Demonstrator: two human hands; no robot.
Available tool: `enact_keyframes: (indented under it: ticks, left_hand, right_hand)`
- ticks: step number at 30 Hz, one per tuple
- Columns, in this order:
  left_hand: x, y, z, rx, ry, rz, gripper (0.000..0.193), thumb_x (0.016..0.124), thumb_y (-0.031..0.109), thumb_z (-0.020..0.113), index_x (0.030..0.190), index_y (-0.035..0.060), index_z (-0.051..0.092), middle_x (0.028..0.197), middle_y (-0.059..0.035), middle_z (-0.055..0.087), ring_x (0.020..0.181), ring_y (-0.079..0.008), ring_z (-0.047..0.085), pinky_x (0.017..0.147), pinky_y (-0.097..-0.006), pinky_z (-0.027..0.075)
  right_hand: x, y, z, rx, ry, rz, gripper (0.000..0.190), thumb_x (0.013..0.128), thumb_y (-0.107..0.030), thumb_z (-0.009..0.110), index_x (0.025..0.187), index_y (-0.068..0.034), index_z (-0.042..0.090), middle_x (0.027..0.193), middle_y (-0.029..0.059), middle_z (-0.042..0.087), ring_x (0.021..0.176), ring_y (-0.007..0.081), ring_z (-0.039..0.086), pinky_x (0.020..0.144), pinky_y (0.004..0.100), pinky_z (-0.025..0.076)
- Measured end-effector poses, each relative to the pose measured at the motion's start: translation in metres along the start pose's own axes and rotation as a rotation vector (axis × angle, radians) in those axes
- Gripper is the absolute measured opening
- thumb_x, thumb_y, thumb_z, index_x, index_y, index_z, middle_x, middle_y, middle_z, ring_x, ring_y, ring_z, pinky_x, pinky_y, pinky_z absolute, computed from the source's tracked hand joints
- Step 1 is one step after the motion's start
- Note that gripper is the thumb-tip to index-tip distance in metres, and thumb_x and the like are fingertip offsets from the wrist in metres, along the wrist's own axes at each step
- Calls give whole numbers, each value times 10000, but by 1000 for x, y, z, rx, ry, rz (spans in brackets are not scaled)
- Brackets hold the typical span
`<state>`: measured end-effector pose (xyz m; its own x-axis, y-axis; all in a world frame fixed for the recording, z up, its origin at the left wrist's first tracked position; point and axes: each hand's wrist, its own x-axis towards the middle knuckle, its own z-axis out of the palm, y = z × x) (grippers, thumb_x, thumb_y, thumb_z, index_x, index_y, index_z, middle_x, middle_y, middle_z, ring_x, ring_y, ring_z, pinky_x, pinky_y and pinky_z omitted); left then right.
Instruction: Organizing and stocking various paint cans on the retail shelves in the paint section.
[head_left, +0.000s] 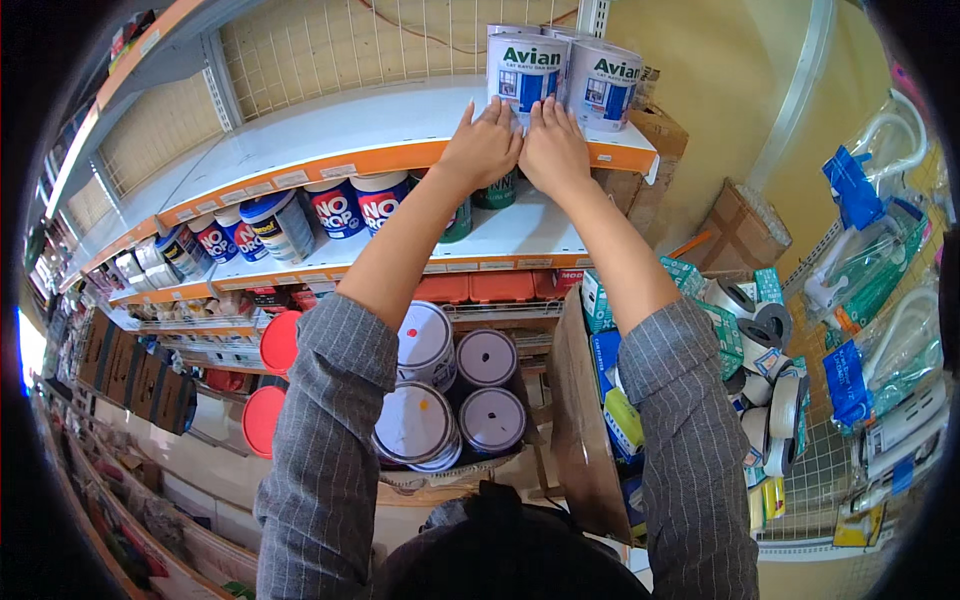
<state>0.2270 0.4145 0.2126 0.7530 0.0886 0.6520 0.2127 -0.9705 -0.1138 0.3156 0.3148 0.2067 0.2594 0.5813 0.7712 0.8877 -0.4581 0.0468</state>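
Both my hands reach up to the right end of a white metal shelf (360, 120) with an orange front edge. The fingers of my left hand (482, 146) rest against the lower front of an Avian paint can (526, 64). My right hand (555, 148) touches that can's lower front too, its fingers extended. Neither hand wraps around the can's sides. Just right of it stands a second Avian can (606, 84), and the tops of more cans show behind them. Each can is upright. My palms and part of the can's base are hidden.
No Drop paint tubs (334, 210) line the lower shelf. Lidded cans (414, 420) stand in a carton below. To my right is an open cardboard box (577, 420) with tape rolls (784, 409) and packets. Bagged fittings (870, 277) hang on the wire grid.
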Motion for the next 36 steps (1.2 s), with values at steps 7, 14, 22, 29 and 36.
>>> enact_keyframes:
  ticks: [7, 14, 22, 29, 36]
  left_hand:
    - [6, -6, -1, 314, -98, 193, 474, 892, 249, 321, 1216, -91, 386, 1249, -246, 423, 1203, -322, 378, 1010, -483, 253]
    - [29, -5, 1, 172, -215, 94, 505, 880, 265, 326, 1239, -89, 361, 1295, -233, 381, 1235, -321, 338, 1013, -480, 258]
    - [55, -26, 9, 16, -448, -26, 645, 847, 352, 315, 1341, -48, 202, 1376, -261, 223, 1298, -324, 225, 1060, -406, 195]
    - [71, -42, 20, 24, -563, -9, 645, 883, 368, 277, 1347, -61, 146, 1382, -283, 172, 1308, -348, 174, 1047, -440, 210]
    - [83, -43, 26, -29, -609, -87, 626, 900, 350, 246, 1364, -38, 87, 1413, -253, 98, 1328, -317, 127, 1063, -427, 167]
  right_hand:
    - [10, 1, -9, 48, -275, 63, 556, 846, -248, 388, 1288, 81, 309, 1350, 271, 277, 1229, 345, 346, 1030, 416, 248]
    - [33, 24, 6, 108, -395, 74, 592, 831, -246, 394, 1299, 94, 270, 1361, 290, 231, 1252, 358, 306, 1037, 394, 242]
    - [57, 19, 11, 115, -579, 95, 657, 834, -248, 391, 1310, 137, 152, 1370, 341, 106, 1304, 390, 154, 1072, 377, 166]
    - [75, 23, 29, 196, -665, 149, 701, 837, -269, 394, 1326, 126, 84, 1386, 329, 29, 1318, 393, 72, 1081, 384, 112]
    - [82, 36, 47, 241, -677, 150, 706, 851, -281, 375, 1327, 124, 47, 1381, 335, -23, 1318, 398, 20, 1084, 384, 84]
